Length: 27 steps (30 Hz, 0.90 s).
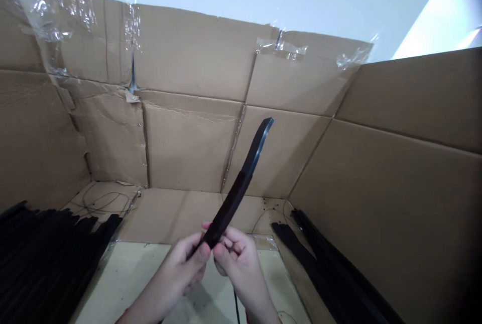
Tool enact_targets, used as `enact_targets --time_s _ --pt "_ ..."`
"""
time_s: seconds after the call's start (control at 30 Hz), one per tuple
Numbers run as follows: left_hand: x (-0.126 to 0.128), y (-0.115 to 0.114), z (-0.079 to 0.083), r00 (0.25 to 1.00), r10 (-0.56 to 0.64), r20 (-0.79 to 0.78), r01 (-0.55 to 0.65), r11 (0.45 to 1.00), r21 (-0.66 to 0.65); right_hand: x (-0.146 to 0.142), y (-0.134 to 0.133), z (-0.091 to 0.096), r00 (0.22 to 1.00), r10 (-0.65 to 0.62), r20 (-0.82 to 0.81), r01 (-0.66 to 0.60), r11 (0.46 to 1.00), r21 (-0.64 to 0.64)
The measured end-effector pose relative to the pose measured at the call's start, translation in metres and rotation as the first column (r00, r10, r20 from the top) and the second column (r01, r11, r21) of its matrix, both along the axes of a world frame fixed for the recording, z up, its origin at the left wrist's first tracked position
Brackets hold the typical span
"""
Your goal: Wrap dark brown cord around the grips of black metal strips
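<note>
Pale table (pixel 124 274) beneath the fingers (pixel 196 252), with a cardboard flap (pixel 176 213) lying beyond them. Left of the fingers: heap of black strips (pixel 48 253). Right: smaller bundle of strips (pixel 312 258). Beyond, leftward: thin wire (pixel 101 199) on the cardboard.

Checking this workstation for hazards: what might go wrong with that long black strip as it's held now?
1. The left hand and right hand grip only the near end of the black strip, so its long free length may sag or twist loose.
2. Its raised tip points toward the cardboard wall and might strike it.
</note>
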<state>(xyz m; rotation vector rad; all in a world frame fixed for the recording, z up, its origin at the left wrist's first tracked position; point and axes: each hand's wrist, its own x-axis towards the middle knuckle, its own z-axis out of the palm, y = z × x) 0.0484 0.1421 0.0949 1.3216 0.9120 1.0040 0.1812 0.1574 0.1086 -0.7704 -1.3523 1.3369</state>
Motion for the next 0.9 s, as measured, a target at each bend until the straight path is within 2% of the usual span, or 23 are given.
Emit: enact_targets --time_s 0.03,0.07,0.1,0.17,0.2,0.23,0.27,0.3,0.33,0.37,0.4,0.43,0.47,0.5,0.57,0.63,0.7,0.77,0.87,0.9 --pt "-0.0004 0.0016 -0.0006 0.995 -0.069 0.072 0.071 0.997 -0.036 -0.0004 0.0005 -0.0002 0.999 0.041 -0.017 -0.041 0.999 0.003" --pt "-0.0008 0.0032 -0.0013 0.991 -0.08 0.106 0.084 0.996 -0.031 -0.0013 0.0009 0.0002 0.998 0.045 -0.036 -0.044 0.999 0.016" --pt "-0.0011 0.0045 -0.002 0.995 -0.032 0.094 0.031 0.999 0.012 -0.0025 0.001 0.0008 0.999 0.012 -0.052 -0.01 0.999 0.036" --pt "-0.0013 0.0054 -0.0036 0.988 0.148 0.035 -0.151 0.982 0.109 -0.0052 0.0004 0.0027 0.995 -0.075 -0.067 0.079 0.994 0.074" --pt "-0.001 0.0051 -0.0046 0.981 0.19 0.033 -0.192 0.978 0.083 -0.0061 -0.0004 0.0037 0.995 -0.079 -0.058 0.084 0.993 0.082" --pt "-0.0005 0.0046 -0.0056 0.986 0.156 0.054 -0.156 0.988 -0.016 -0.0065 -0.0016 0.0047 0.998 -0.054 -0.041 0.057 0.995 0.085" --pt "0.0004 0.0041 -0.0066 0.993 0.059 0.105 -0.042 0.987 -0.157 -0.0065 -0.003 0.0055 1.0 -0.018 -0.018 0.02 0.996 0.084" --pt "0.0016 0.0038 -0.0074 0.983 -0.041 0.18 0.092 0.956 -0.28 -0.0064 -0.0045 0.0063 1.0 0.004 0.006 -0.005 0.997 0.076" --pt "0.003 0.0037 -0.008 0.965 -0.102 0.241 0.184 0.919 -0.348 -0.0062 -0.0058 0.0068 1.0 0.009 0.024 -0.01 0.998 0.066" --pt "0.0044 0.0038 -0.0081 0.96 -0.105 0.261 0.195 0.917 -0.349 -0.0062 -0.0068 0.0072 0.999 -0.007 0.033 0.006 0.998 0.059" --pt "0.0055 0.0039 -0.0079 0.971 -0.05 0.235 0.119 0.95 -0.288 -0.0066 -0.0073 0.0074 0.999 -0.044 0.029 0.042 0.997 0.06" --pt "0.006 0.004 -0.0074 0.981 0.044 0.189 -0.009 0.983 -0.183 -0.0072 -0.0072 0.0072 0.996 -0.088 0.018 0.087 0.994 0.066" --pt "0.0057 0.0039 -0.0067 0.979 0.139 0.148 -0.129 0.989 -0.077 -0.0078 -0.0067 0.0068 0.993 -0.122 0.005 0.121 0.99 0.074" --pt "0.0048 0.0037 -0.0062 0.975 0.19 0.119 -0.189 0.982 -0.013 -0.0083 -0.0058 0.006 0.991 -0.136 -0.006 0.136 0.987 0.085" --pt "0.0017 0.0036 -0.0062 0.983 0.151 0.108 -0.147 0.988 -0.044 -0.0082 -0.0039 0.0038 0.994 -0.108 -0.012 0.108 0.99 0.091" --pt "0.0 0.0048 -0.0079 0.982 0.028 0.186 0.007 0.983 -0.182 -0.0065 -0.0024 0.0014 1.0 -0.026 -0.014 0.027 0.997 0.066" --pt "0.0019 0.0072 -0.0098 0.961 -0.038 0.273 0.108 0.964 -0.243 -0.0047 -0.0017 -0.0003 0.999 0.022 -0.023 -0.021 0.999 0.048" --pt "0.0057 0.0088 -0.01 0.961 -0.016 0.276 0.072 0.978 -0.196 -0.004 -0.0008 -0.0008 0.999 -0.009 -0.035 0.011 0.999 0.035" --pt "0.0065 0.0077 -0.0067 0.982 0.077 0.17 -0.072 0.997 -0.038 -0.0037 0.0011 -0.0002 0.992 -0.118 -0.054 0.118 0.993 0.005" --pt "0.0046 0.0069 -0.0056 0.984 0.065 0.168 -0.061 0.998 -0.033 -0.0033 0.0016 0.0002 0.99 -0.133 -0.056 0.133 0.991 0.0"
